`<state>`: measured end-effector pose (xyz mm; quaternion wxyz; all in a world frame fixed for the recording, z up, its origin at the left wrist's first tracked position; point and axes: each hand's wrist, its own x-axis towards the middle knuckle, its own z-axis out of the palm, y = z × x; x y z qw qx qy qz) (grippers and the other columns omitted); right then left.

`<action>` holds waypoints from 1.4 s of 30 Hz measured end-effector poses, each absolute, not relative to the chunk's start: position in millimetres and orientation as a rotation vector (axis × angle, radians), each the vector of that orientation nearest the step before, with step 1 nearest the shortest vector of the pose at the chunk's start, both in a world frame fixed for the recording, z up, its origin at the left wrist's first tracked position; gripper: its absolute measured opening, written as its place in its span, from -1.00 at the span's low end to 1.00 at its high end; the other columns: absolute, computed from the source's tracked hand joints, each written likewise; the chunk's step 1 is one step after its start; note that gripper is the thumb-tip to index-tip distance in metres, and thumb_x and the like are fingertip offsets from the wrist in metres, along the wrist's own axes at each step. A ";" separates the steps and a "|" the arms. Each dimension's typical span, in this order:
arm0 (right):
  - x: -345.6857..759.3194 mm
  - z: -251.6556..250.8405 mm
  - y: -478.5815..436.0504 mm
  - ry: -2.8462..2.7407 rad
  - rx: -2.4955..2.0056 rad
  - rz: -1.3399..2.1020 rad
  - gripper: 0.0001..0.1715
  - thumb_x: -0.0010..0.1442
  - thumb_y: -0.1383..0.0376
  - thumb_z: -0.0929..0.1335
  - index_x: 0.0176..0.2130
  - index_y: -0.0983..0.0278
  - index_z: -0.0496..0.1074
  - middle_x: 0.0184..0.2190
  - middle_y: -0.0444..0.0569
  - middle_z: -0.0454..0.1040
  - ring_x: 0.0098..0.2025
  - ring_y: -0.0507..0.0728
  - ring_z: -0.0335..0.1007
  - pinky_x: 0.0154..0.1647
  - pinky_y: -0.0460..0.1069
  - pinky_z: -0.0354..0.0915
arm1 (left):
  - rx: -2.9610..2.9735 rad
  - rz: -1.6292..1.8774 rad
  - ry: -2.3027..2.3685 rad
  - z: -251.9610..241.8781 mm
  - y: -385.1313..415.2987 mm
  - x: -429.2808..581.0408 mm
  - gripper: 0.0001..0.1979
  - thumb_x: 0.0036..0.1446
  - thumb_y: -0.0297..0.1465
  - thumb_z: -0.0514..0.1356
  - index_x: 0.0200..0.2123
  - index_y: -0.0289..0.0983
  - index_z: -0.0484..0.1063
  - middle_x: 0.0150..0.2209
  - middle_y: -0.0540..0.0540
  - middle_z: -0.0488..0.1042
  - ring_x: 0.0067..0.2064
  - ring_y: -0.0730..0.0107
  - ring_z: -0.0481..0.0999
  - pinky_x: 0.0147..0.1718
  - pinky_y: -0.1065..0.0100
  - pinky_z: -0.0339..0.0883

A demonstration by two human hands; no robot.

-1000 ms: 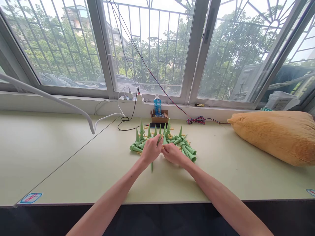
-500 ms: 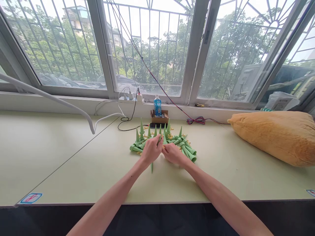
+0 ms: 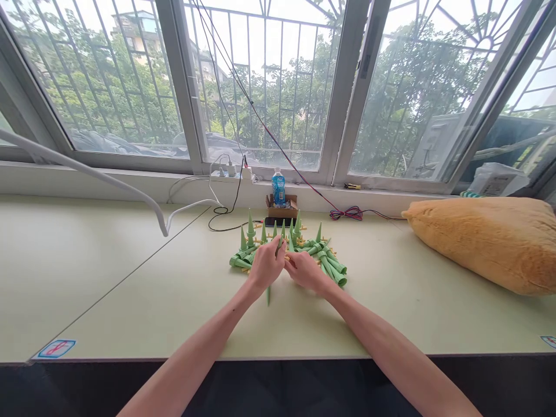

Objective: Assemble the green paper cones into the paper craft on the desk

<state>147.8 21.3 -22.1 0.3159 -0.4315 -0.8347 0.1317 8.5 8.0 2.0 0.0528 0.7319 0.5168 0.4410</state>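
My left hand (image 3: 268, 263) is closed around a green plastic watering spike (image 3: 269, 295). The pointed end comes out below my hand, and a bit of green shows above the thumb. My right hand (image 3: 304, 269) meets it from the right, its fingers pinched on a small yellow valve piece (image 3: 287, 258) at the left hand's fingertips. Fingers hide how the two parts meet. Behind my hands several green spikes (image 3: 251, 229) stand upright with yellow pieces among them. More spikes (image 3: 332, 267) lie in a heap at the right, and others (image 3: 240, 262) lie at the left.
A black phone (image 3: 278, 222) lies behind the spikes, before a cardboard box (image 3: 282, 212) and a blue bottle (image 3: 278, 188). Cables (image 3: 346, 213) run along the back of the table (image 3: 143, 301). At the right rests a large orange plush cushion (image 3: 482, 240); a white bent rod (image 3: 130, 188) crosses the left.
Both hands stay together at nearly the same spot. The fingers have shifted slightly around the yellow piece. The spikes on the table have not visibly moved.
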 end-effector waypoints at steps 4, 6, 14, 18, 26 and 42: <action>147.1 -23.5 22.5 -2.149 -1.097 0.339 -0.63 0.25 0.22 0.21 -0.54 0.25 0.07 -0.65 -0.21 0.13 -0.57 -0.03 -0.07 -0.51 -0.11 -0.11 | 2.195 1.362 1.606 1.7 9.7 7.5 -0.78 0.28 -0.28 -0.04 -0.35 -0.22 0.30 -0.57 0.04 0.33 -0.55 0.41 0.30 -0.45 0.41 0.12; 147.0 -24.2 23.2 -2.125 -1.077 0.345 -0.63 0.24 0.22 0.22 -0.54 0.25 0.06 -0.66 -0.22 0.10 -0.57 -0.04 -0.09 -0.51 -0.12 -0.10 | 2.185 1.367 1.627 1.3 10.2 7.1 -0.78 0.28 -0.28 -0.03 -0.33 -0.22 0.32 -0.56 0.03 0.35 -0.55 0.41 0.31 -0.46 0.41 0.12; 147.3 -26.5 26.0 -2.112 -1.044 0.340 -0.65 0.24 0.27 0.21 -0.55 0.25 0.06 -0.65 -0.22 0.11 -0.57 -0.04 -0.07 -0.51 -0.12 -0.09 | 2.191 1.358 1.647 0.6 9.6 7.2 -0.77 0.28 -0.28 -0.04 -0.35 -0.22 0.31 -0.58 0.03 0.33 -0.56 0.40 0.31 -0.47 0.40 0.13; 147.0 -25.8 25.0 -2.119 -1.054 0.342 -0.62 0.27 0.27 0.19 -0.56 0.25 0.08 -0.66 -0.20 0.14 -0.59 -0.04 -0.04 -0.53 -0.11 -0.10 | 2.206 1.341 1.634 1.0 9.7 7.1 -0.76 0.28 -0.27 -0.04 -0.37 -0.22 0.30 -0.59 0.04 0.32 -0.56 0.40 0.30 -0.47 0.40 0.13; 149.0 -22.6 22.8 -2.160 -1.034 0.395 -0.58 0.33 0.23 0.13 -0.55 0.26 0.13 -0.65 -0.18 0.23 -0.58 -0.03 0.09 -0.52 -0.11 -0.07 | 2.217 1.341 1.614 1.6 9.0 7.3 -0.76 0.28 -0.27 -0.04 -0.37 -0.22 0.30 -0.60 0.04 0.31 -0.56 0.39 0.31 -0.47 0.40 0.13; 146.4 -21.3 20.5 -2.160 -1.120 0.336 -0.65 0.27 0.30 0.18 -0.54 0.27 0.22 -0.63 -0.18 0.23 -0.57 -0.02 0.02 -0.51 -0.11 -0.07 | 2.218 1.331 1.599 1.5 8.8 8.1 -0.75 0.29 -0.27 -0.05 -0.35 -0.23 0.32 -0.58 0.02 0.36 -0.56 0.40 0.32 -0.49 0.40 0.13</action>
